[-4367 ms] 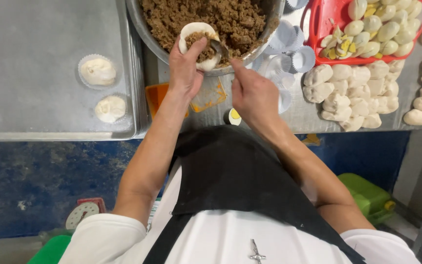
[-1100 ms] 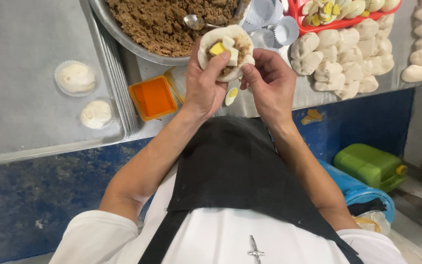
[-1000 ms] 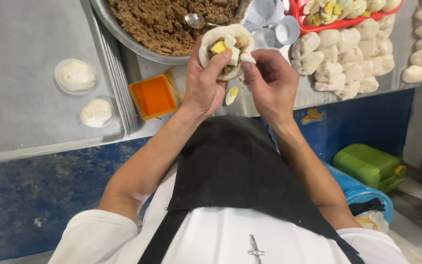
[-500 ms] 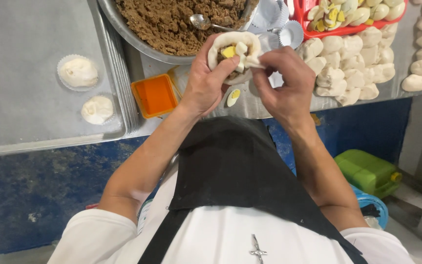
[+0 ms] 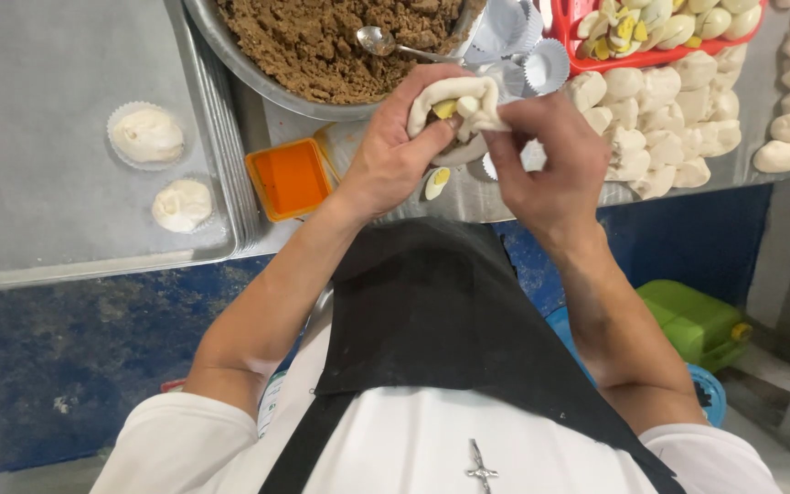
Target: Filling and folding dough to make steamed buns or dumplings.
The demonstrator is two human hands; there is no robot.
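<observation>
Since a second ago the dough round (image 5: 457, 102), cupped in the left hand (image 5: 395, 151), has folded nearly shut over its egg, apparently pinched by the right hand (image 5: 550, 160) at three o'clock.

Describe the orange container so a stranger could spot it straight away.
Start at the big metal bowl of brown filling at the top of the steel counter. Just below its rim, between the flat tray and the left hand, sits the orange container. It is the only small, square, bright orange thing there.
</observation>
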